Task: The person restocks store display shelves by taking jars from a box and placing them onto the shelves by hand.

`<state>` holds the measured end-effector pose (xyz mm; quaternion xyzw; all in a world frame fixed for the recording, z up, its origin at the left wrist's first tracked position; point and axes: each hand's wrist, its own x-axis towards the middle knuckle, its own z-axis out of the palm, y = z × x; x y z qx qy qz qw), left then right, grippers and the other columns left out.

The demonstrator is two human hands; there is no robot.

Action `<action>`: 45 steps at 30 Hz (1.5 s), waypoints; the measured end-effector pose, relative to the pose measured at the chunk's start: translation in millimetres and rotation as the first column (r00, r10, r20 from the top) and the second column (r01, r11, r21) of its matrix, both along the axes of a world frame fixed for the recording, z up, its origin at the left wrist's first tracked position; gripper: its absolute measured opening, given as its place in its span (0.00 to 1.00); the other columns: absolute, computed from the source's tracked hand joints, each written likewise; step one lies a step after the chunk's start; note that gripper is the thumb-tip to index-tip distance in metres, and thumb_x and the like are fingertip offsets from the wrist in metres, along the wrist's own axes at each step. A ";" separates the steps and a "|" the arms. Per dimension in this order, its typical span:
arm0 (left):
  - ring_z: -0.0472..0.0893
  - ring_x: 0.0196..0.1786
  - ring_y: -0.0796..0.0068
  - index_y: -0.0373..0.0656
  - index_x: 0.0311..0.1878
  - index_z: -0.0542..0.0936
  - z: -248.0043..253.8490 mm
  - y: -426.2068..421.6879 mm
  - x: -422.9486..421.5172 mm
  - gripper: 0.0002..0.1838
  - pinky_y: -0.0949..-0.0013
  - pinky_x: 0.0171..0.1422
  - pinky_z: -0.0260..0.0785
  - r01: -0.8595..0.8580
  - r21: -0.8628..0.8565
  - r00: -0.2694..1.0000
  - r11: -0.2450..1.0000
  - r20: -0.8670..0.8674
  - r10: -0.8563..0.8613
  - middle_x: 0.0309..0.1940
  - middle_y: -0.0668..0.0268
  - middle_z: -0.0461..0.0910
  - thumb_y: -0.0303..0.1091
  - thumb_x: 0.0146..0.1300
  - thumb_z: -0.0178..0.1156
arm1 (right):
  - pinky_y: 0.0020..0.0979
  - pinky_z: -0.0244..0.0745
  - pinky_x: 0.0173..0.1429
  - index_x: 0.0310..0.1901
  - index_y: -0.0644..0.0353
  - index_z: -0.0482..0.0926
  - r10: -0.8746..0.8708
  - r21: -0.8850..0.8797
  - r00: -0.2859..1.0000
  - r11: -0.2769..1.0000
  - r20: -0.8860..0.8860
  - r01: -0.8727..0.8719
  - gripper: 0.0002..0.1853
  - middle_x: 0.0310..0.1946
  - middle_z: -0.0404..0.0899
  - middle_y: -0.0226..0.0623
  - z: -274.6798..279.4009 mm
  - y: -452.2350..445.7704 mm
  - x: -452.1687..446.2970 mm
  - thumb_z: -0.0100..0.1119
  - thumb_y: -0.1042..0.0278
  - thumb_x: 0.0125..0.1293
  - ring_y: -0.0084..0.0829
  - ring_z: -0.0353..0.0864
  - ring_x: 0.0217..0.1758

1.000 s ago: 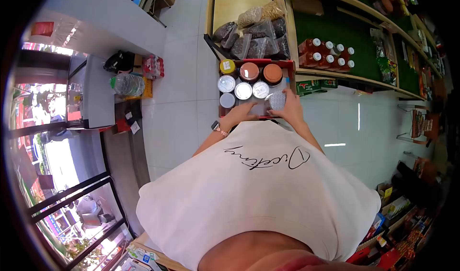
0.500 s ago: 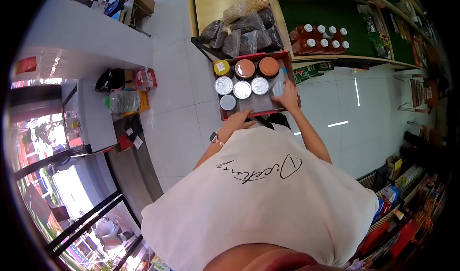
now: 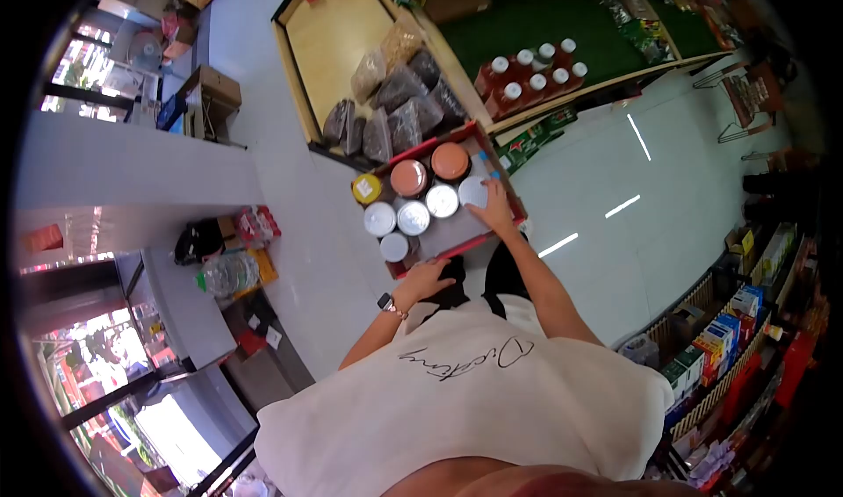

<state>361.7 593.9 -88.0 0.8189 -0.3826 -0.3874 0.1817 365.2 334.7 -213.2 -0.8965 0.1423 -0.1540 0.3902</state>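
So your right hand (image 3: 494,209) is on the pale round-lidded container (image 3: 472,191) at the right end of the middle row. It sits just ahead and to the left of your palm, thumb on the near edge, fingers curved round the right side. Looks like you've got hold of it, spread about as wide as the lid, though I can't tell how firm the grip is. It's upright and inside the red-rimmed cardboard box (image 3: 452,230), close to the right wall.

Your left hand (image 3: 426,282) is down at the near rim of the box, fingers a bit apart. Can't tell if it's actually gripping. The small white-lidded round container (image 3: 394,248) is the nearest one to it, just past the rim and a little to the left.

In that same middle row, left of your right hand, you've got three shiny silver-lidded round cans (image 3: 412,218). Behind those are the yellow-lidded round jar (image 3: 367,189) and two orange-lidded round jars (image 3: 409,177).

The far side of the box is right by the pale wooden counter (image 3: 329,45), with clear plastic bags of dark and tan contents (image 3: 399,89) piled near that edge. White-capped red bottles (image 3: 537,82) stand off to the right.
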 end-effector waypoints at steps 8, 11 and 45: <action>0.76 0.54 0.48 0.44 0.64 0.69 -41.1 -117.0 -6.2 0.33 0.54 0.57 0.69 0.182 0.036 0.983 0.983 0.022 -0.183 0.52 0.47 0.77 0.54 0.61 0.58 | 0.40 0.72 0.51 0.45 0.60 0.75 -0.073 0.069 0.997 0.995 -0.032 0.075 0.15 0.41 0.76 0.44 47.9 -59.4 -139.6 0.63 0.67 0.56 0.47 0.76 0.47; 0.76 0.56 0.49 0.42 0.64 0.69 -19.4 -195.3 -20.0 0.34 0.55 0.59 0.69 0.331 0.048 0.942 0.943 0.037 -0.332 0.54 0.46 0.76 0.54 0.61 0.58 | 0.40 0.72 0.51 0.46 0.57 0.75 -0.259 0.100 0.929 0.951 -0.263 0.293 0.16 0.41 0.76 0.43 30.8 -110.2 -232.6 0.62 0.69 0.55 0.48 0.75 0.49; 0.84 0.38 0.62 0.42 0.37 0.84 -216.8 -642.8 74.3 0.14 0.61 0.43 0.74 0.285 0.176 0.958 0.942 -0.025 -0.286 0.33 0.58 0.84 0.42 0.60 0.56 | 0.37 0.76 0.44 0.39 0.47 0.83 -0.765 0.067 0.209 0.213 -0.609 0.975 0.17 0.29 0.82 0.36 -44.4 -517.0 -415.2 0.52 0.77 0.49 0.39 0.82 0.36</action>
